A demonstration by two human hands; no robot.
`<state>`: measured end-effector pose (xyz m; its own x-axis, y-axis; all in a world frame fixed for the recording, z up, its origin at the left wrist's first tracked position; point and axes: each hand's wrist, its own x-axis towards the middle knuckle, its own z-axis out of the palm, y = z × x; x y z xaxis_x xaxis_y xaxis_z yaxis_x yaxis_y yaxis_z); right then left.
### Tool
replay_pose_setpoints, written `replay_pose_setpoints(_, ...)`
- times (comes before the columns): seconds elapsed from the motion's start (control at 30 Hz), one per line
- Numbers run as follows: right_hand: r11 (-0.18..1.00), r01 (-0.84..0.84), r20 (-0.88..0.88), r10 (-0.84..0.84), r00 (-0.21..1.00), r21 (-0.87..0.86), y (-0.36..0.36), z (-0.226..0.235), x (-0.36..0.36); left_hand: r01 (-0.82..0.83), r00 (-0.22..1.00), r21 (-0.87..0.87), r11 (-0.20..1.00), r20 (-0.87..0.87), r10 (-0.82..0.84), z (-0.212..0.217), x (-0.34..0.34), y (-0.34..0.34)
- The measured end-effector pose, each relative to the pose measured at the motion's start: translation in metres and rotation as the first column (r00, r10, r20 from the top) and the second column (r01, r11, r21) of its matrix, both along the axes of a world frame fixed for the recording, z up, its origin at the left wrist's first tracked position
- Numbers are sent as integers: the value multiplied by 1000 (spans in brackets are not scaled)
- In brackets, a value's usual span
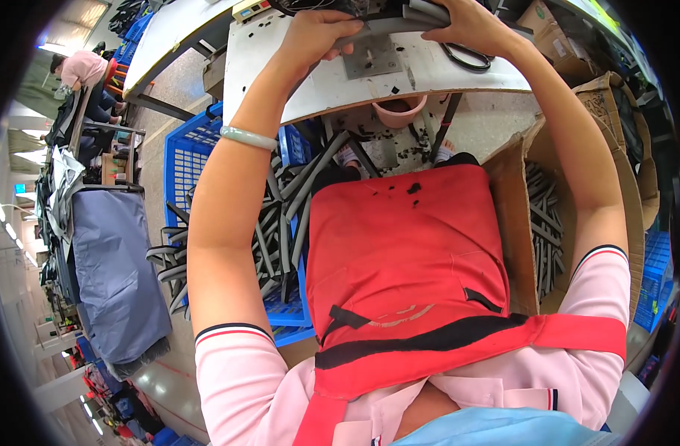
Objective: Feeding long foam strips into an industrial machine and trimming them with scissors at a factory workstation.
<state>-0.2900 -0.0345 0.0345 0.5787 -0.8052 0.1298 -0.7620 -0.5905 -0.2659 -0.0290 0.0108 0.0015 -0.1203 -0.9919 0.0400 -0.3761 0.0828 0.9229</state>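
At the far edge of the view, both my hands are over a white worktable (pixel 310 85). My left hand (pixel 315 36) has its fingers closed around one end of a padded grey strip (pixel 390 27). My right hand (pixel 465 28) grips the strip's other end, and another grey piece shows beside its fingers. Beneath the strip, a square metal plate (pixel 373 63) is set in the tabletop. What lies past my hands is cut off by the picture's edge. Black-handled scissors (pixel 468 59) rest to the right, close to my right wrist.
To my left, a blue plastic crate (pixel 184 160) overflows with grey-and-black strips (pixel 280 215). A cardboard box (pixel 520 215) at my right holds more strips. A pink tub (pixel 399 111) sits under the table among black scraps. Another person (pixel 85 70) sits far left.
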Motion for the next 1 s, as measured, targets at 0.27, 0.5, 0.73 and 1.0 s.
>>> replay_pose_setpoints(0.27,963,60,214,-2,977,-264,15,-29,-8,-226,973,-81,971,-63,221,8,-8,18)
replay_pose_setpoints(0.5,425,-633,-299,621,724,-647,160,-102,88,243,900,-90,966,393,-189,-14,-66,35)
replay_pose_setpoints(0.73,964,-263,-58,261,964,-31,99,-50,29,317,915,173,933,204,-349,-70,25,79)
replay_pose_setpoints(1.0,995,-94,173,90,981,16,59,-35,-23,88,995,145,986,28,-93,-17,8,83)
